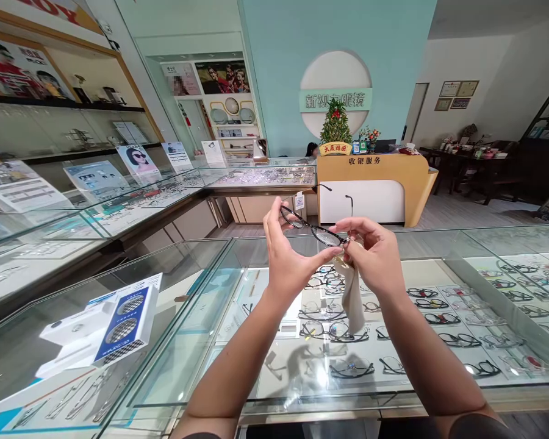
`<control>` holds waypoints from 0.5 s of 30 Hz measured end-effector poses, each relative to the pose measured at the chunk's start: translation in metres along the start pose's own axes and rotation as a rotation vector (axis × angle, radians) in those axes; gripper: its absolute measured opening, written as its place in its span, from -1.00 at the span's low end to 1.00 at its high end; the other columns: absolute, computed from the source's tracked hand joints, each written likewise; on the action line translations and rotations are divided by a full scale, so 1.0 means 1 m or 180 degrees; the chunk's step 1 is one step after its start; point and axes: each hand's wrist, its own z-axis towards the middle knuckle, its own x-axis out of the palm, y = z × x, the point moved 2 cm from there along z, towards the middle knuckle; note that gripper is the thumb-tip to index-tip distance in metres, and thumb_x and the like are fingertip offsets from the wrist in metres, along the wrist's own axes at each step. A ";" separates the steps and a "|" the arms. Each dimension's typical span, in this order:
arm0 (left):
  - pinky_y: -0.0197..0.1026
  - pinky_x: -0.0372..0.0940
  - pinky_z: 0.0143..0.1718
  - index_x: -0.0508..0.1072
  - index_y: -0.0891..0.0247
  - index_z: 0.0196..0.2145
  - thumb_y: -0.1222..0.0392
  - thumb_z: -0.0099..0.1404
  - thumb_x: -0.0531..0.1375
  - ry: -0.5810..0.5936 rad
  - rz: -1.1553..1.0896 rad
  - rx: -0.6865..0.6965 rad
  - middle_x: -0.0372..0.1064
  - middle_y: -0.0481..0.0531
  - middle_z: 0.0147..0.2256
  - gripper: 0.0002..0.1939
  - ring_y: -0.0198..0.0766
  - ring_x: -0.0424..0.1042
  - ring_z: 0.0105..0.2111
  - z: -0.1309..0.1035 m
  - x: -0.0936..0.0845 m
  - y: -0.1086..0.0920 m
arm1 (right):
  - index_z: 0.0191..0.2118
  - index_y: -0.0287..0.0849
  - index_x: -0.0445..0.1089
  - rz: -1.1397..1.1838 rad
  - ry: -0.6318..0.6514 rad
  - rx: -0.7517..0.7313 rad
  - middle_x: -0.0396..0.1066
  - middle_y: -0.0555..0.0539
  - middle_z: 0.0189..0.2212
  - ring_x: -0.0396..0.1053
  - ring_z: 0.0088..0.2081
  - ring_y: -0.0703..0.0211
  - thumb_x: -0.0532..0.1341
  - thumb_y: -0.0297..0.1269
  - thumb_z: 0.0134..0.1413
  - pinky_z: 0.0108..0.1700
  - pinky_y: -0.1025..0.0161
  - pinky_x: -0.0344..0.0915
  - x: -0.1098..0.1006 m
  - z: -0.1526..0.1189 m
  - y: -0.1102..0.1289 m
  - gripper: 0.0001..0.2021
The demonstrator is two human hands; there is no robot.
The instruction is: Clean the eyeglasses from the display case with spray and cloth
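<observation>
Above the glass display counter (302, 400), our left hand (284, 259) spanned the black round-lensed eyeglasses (326, 237) between thumb and fingers, their front slanting down rightward to our right hand (379, 259), which pinched that end (soft beige cloth (354, 302) dangling below).

Person at far counter (312, 149) mostly hidden, only dark hair showing. Cloth (354, 299) partly covered by right hand (370, 253). Wall sign (335, 100) lettering partly blocked by plant (335, 125). Frames on wall at far right (457, 96), text too small to read. Shelf poster (178, 82), left, patch pixelated. Both upper arms cut off at near edge.
</observation>
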 end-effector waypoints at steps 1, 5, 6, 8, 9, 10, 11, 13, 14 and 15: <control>0.23 0.37 0.25 0.05 -0.03 0.51 -0.31 -0.07 0.62 0.0066 0.0062 -0.0009 0.16 0.30 0.37 0.36 0.13 0.45 0.18 0.001 -0.001 0.000 | -0.19 -0.11 0.63 -0.0007 -0.0041 0.0010 0.65 -0.06 -0.19 0.27 -0.44 0.29 0.20 -0.47 -0.14 -0.46 0.31 0.38 -0.002 0.001 0.000 -0.63; 0.19 0.41 0.21 0.09 -0.01 0.52 -0.03 0.11 0.60 0.0398 0.0323 0.0156 0.28 0.24 0.29 0.18 0.05 0.46 0.12 0.006 -0.005 -0.002 | -0.19 -0.13 0.63 -0.0015 -0.0185 0.0040 0.68 -0.09 -0.15 0.29 -0.44 0.29 0.18 -0.47 -0.19 -0.45 0.28 0.38 -0.011 0.007 -0.002 -0.60; 0.18 0.41 0.20 0.10 0.00 0.52 0.08 0.17 0.56 0.0476 0.0390 0.0215 0.31 0.23 0.28 0.11 0.03 0.46 0.11 0.007 -0.006 -0.002 | -0.19 -0.13 0.63 0.0006 -0.0222 0.0041 0.68 -0.09 -0.16 0.30 -0.43 0.28 0.19 -0.47 -0.19 -0.45 0.28 0.38 -0.014 0.009 -0.002 -0.60; 0.15 0.44 0.17 0.15 0.04 0.51 0.24 0.25 0.45 0.0536 0.0528 0.0342 0.37 0.22 0.22 -0.02 0.01 0.46 0.09 0.009 -0.008 -0.001 | -0.19 -0.13 0.64 0.0066 -0.0275 0.0055 0.68 -0.09 -0.14 0.31 -0.42 0.27 0.20 -0.46 -0.18 -0.45 0.29 0.37 -0.019 0.012 -0.003 -0.61; 0.14 0.45 0.14 0.20 0.06 0.49 0.29 0.27 0.41 0.0506 0.0590 0.0413 0.40 0.23 0.18 -0.09 0.01 0.47 0.06 0.010 -0.009 0.000 | -0.18 -0.12 0.64 0.0100 -0.0295 0.0067 0.68 -0.10 -0.14 0.32 -0.42 0.27 0.21 -0.46 -0.17 -0.45 0.29 0.37 -0.021 0.013 -0.003 -0.62; 0.14 0.46 0.11 0.25 0.08 0.47 0.31 0.29 0.38 0.0446 0.0647 0.0486 0.43 0.22 0.13 -0.15 0.00 0.47 0.03 0.011 -0.010 0.001 | -0.17 -0.12 0.64 0.0129 -0.0303 0.0085 0.68 -0.10 -0.13 0.32 -0.43 0.28 0.21 -0.46 -0.16 -0.45 0.29 0.36 -0.023 0.014 -0.004 -0.62; 0.13 0.47 0.07 0.30 0.10 0.44 0.31 0.31 0.36 0.0371 0.0697 0.0556 0.45 0.21 0.09 -0.22 0.00 0.48 0.00 0.012 -0.011 0.002 | -0.17 -0.12 0.64 0.0153 -0.0302 0.0108 0.68 -0.09 -0.12 0.32 -0.44 0.28 0.22 -0.46 -0.16 -0.46 0.28 0.36 -0.025 0.015 -0.005 -0.61; 0.09 0.47 0.02 0.39 0.12 0.37 0.31 0.35 0.36 0.0259 0.0771 0.0669 0.49 0.17 0.01 -0.34 -0.03 0.50 -0.07 0.013 -0.013 0.002 | -0.16 -0.12 0.64 0.0196 -0.0280 0.0153 0.69 -0.09 -0.12 0.31 -0.46 0.30 0.23 -0.45 -0.17 -0.46 0.28 0.35 -0.028 0.017 -0.006 -0.61; 0.07 0.47 0.00 0.41 0.13 0.33 0.30 0.35 0.36 0.0244 0.0808 0.0703 0.51 0.14 -0.02 -0.38 -0.05 0.50 -0.09 0.014 -0.014 0.002 | -0.16 -0.12 0.64 0.0218 -0.0272 0.0165 0.69 -0.10 -0.12 0.32 -0.46 0.29 0.24 -0.45 -0.17 -0.46 0.28 0.35 -0.030 0.019 -0.007 -0.62; 0.04 0.47 -0.01 0.44 0.13 0.30 0.29 0.36 0.38 0.0257 0.0848 0.0728 0.52 0.12 -0.05 -0.42 -0.07 0.51 -0.10 0.015 -0.015 0.002 | -0.17 -0.12 0.65 0.0244 -0.0278 0.0168 0.69 -0.10 -0.12 0.32 -0.46 0.29 0.26 -0.45 -0.17 -0.46 0.28 0.35 -0.032 0.020 -0.008 -0.63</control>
